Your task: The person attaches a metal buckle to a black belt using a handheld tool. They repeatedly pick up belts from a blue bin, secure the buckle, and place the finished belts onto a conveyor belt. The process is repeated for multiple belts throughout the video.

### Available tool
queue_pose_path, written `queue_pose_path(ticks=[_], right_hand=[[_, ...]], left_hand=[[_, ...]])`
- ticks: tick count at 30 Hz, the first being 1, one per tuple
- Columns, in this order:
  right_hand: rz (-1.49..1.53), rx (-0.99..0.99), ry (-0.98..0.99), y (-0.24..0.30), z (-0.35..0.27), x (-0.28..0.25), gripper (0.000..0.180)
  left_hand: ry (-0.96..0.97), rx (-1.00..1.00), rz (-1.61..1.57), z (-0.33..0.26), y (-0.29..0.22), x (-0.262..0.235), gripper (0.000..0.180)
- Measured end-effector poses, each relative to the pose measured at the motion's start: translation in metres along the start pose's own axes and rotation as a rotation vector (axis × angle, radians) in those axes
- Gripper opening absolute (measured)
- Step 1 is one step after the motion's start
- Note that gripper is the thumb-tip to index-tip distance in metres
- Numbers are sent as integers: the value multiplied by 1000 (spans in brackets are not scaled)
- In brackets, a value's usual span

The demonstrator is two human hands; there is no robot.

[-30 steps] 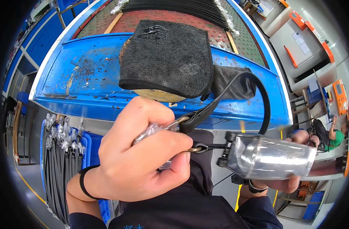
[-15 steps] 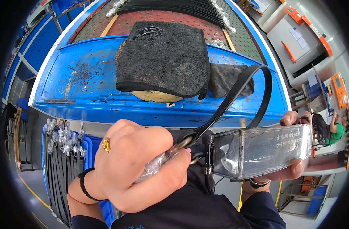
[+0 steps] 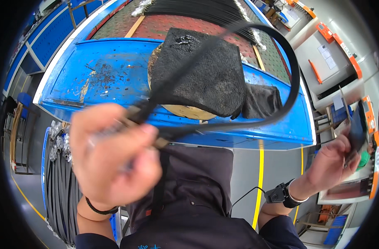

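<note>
My left hand (image 3: pixel 115 157), smeared by motion, is closed on the ends of a black strap (image 3: pixel 295 79). Metal fittings show at its fingers, and the strap's loop swings out to the right over the bench. Far to the right, my right hand (image 3: pixel 330 162) grips a flat plastic case (image 3: pixel 357 128), turned nearly edge-on and dark. Between the hands, a dark grey cloth (image 3: pixel 202 70) drapes over a round pale block (image 3: pixel 189 112) on the blue bench (image 3: pixel 110 74). A smaller grey cloth (image 3: pixel 262 101) lies against its right side.
Several black straps (image 3: pixel 61 186) with plastic-wrapped ends hang at the lower left by a blue bin. More dark straps (image 3: pixel 193 10) lie in a row on the red and green mat at the back. White machines with orange trim (image 3: pixel 334 58) stand to the right.
My left hand has moved left, pulling the strap away from the plastic case. My right hand has carried the case farther right and turned it edge-on. The view has shifted slightly.
</note>
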State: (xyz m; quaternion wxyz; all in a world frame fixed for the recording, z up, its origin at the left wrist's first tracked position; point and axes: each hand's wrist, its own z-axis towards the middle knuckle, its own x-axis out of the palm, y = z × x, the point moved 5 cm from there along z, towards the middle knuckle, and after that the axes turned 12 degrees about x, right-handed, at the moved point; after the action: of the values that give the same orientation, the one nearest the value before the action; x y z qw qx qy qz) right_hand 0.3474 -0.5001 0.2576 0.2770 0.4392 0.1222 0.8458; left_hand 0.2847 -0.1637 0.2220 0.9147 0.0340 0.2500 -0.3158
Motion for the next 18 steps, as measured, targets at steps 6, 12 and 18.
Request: queue_pose_path(ticks=[6, 12, 18], right_hand=[[-480, 341, -197, -94, 35, -17, 39], [-786, 537, -61, -169, 50, -2, 58], [-1563, 332, 113, -155, 55, -38, 57]], left_hand=[[-552, -526, -565, -43, 50, -22, 14], [-704, -616, -657, -64, 59, -29, 14], [-648, -569, -692, -72, 59, -29, 13]])
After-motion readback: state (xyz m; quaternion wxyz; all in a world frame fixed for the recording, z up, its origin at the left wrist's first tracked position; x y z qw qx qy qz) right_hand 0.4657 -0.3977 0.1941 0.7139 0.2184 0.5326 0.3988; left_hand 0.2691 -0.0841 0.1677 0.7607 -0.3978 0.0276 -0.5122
